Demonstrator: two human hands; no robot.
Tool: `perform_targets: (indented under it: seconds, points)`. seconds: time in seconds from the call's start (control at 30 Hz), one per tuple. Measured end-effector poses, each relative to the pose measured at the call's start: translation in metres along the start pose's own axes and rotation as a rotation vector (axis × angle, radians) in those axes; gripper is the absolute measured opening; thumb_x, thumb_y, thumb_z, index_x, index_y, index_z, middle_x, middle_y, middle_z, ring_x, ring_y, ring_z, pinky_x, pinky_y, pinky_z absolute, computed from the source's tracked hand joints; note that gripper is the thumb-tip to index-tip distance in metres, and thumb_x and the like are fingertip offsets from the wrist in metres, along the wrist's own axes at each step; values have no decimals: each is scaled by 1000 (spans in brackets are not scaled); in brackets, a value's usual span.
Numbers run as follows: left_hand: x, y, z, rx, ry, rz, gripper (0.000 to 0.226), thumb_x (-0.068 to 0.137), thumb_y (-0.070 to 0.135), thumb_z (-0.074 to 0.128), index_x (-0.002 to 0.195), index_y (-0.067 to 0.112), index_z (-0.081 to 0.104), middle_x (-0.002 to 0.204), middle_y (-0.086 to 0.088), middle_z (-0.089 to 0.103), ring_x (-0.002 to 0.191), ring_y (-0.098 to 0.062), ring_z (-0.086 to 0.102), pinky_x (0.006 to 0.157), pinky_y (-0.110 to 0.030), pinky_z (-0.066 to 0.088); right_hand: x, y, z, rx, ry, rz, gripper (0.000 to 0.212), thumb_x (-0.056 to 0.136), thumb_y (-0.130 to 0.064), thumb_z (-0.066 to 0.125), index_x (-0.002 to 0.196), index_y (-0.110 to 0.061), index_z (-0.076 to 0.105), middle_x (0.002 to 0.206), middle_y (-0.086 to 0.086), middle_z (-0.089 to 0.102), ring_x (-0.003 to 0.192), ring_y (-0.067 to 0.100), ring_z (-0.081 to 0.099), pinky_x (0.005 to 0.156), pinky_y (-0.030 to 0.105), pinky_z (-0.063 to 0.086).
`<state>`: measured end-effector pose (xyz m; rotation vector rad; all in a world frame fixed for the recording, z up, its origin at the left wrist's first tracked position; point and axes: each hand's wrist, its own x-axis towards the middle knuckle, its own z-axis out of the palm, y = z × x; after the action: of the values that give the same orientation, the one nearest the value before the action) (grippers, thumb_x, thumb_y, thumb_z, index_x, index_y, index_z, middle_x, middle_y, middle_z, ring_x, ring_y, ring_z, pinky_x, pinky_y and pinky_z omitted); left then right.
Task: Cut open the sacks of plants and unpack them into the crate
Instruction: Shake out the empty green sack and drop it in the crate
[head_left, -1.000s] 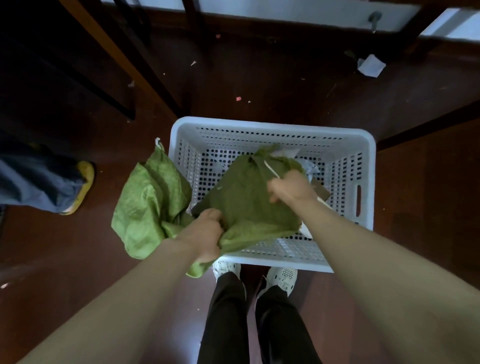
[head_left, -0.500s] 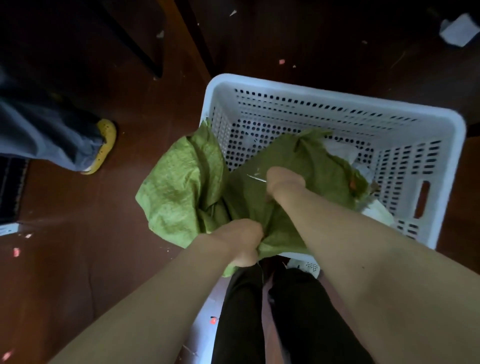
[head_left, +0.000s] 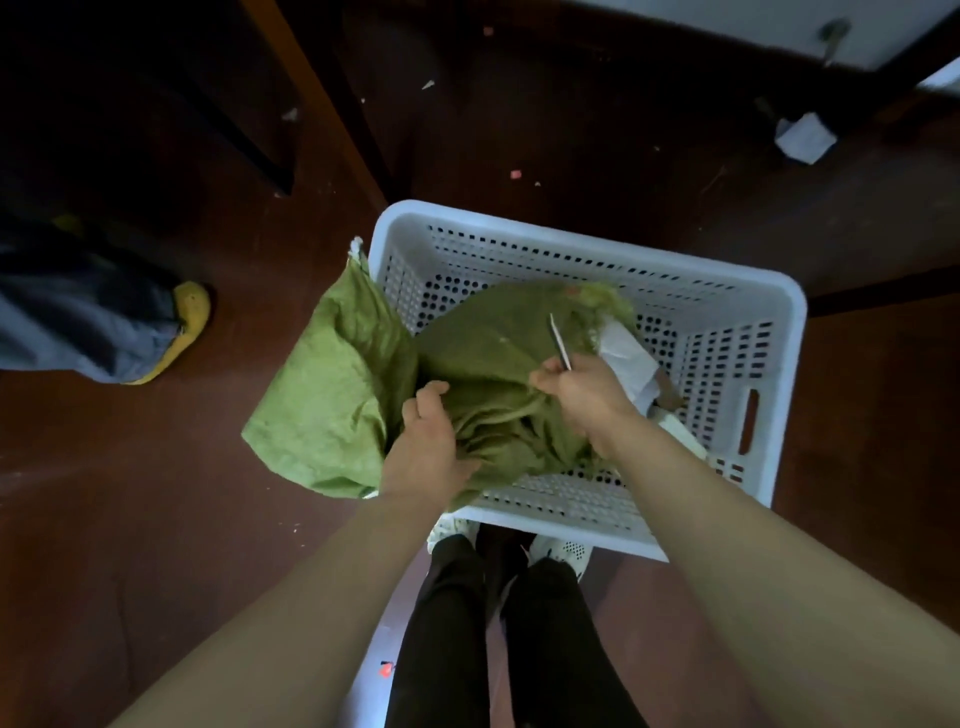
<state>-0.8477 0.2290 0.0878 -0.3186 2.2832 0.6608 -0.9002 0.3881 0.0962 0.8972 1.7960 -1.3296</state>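
Observation:
A green woven sack (head_left: 493, 358) lies bunched over the near left corner of a white perforated crate (head_left: 717, 291), and part of it hangs outside the crate's left wall. My left hand (head_left: 431, 441) grips the gathered fabric at the crate's near edge. My right hand (head_left: 582, 395) holds a thin blade (head_left: 560, 349) that points up and away over the sack. White wrapped contents (head_left: 628, 358) show inside the crate, right of the sack. No plants are visible.
The crate stands on a dark red floor just past my white shoes (head_left: 561, 551). Another person's leg and yellow shoe (head_left: 182, 332) are at the left. Dark furniture legs (head_left: 358, 130) stand behind, and crumpled paper (head_left: 805, 137) lies at the far right.
My right hand has moved right along the sack and its blade now sticks up clearly. My left hand has shifted up onto the bunched fabric. The camera has tilted back up.

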Motion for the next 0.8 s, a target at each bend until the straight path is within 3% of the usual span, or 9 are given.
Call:
perform_targets:
  seconds: [0.17,0.27,0.33,0.43,0.5,0.6,0.67,0.7,0.8]
  points:
    - [2,0,3,-19,23,-5,120,76,30,77,147,24,-20,140,-19,36,112,-31,56,93,-41,46,-14,11,-9,346,-105,-12,20,94,-9,54,77,-15,48,39,-8,35,25,6,25,30,14,15]
    - [7,0,4,1,-22,36,120,74,44,75,146,34,-21,123,-16,50,98,-30,59,86,-41,49,-24,12,-8,406,-49,22,18,95,-9,53,79,-16,48,40,-7,34,25,6,25,30,14,14]
    - [13,1,4,71,-52,17,117,74,46,74,147,38,-17,121,-15,51,100,-32,59,87,-42,49,-30,6,-3,434,-91,-29,23,95,-7,52,74,-16,46,41,-6,33,24,5,24,27,15,15]
    - [23,1,1,229,-122,21,87,81,43,67,148,39,13,128,-13,46,110,-33,55,93,-42,47,-32,3,3,408,-76,-31,25,93,-9,54,70,-17,46,42,-4,33,24,4,24,27,17,17]
    - [26,8,-3,322,-93,74,59,84,39,62,138,33,37,125,-12,47,108,-31,55,86,-40,49,-37,2,2,376,-77,-90,28,91,-6,55,67,-17,46,41,-9,37,25,2,30,28,12,21]
    - [29,19,-10,396,45,113,46,81,39,64,121,20,49,131,-10,36,120,-31,42,76,-42,51,-50,-2,-2,547,-185,-116,35,91,3,50,62,-11,38,35,-11,38,23,1,35,28,8,25]
    - [35,18,-13,431,47,165,43,80,36,66,116,14,56,141,-11,26,131,-32,31,86,-44,51,-59,-2,-7,613,-181,-83,34,91,1,53,63,-10,38,34,-9,40,22,1,35,27,10,25]
    - [38,18,-14,369,19,191,36,81,30,66,111,11,59,141,-11,29,129,-32,36,90,-43,49,-60,0,-10,634,-172,-79,35,90,-1,55,62,-11,38,35,-8,39,23,1,34,27,11,25]
    - [42,20,-12,121,-38,177,13,82,12,61,90,13,50,98,-9,56,94,-31,57,72,-30,42,-59,2,-17,640,-198,-77,32,88,-8,62,61,-11,43,40,-5,43,25,2,36,26,14,25]
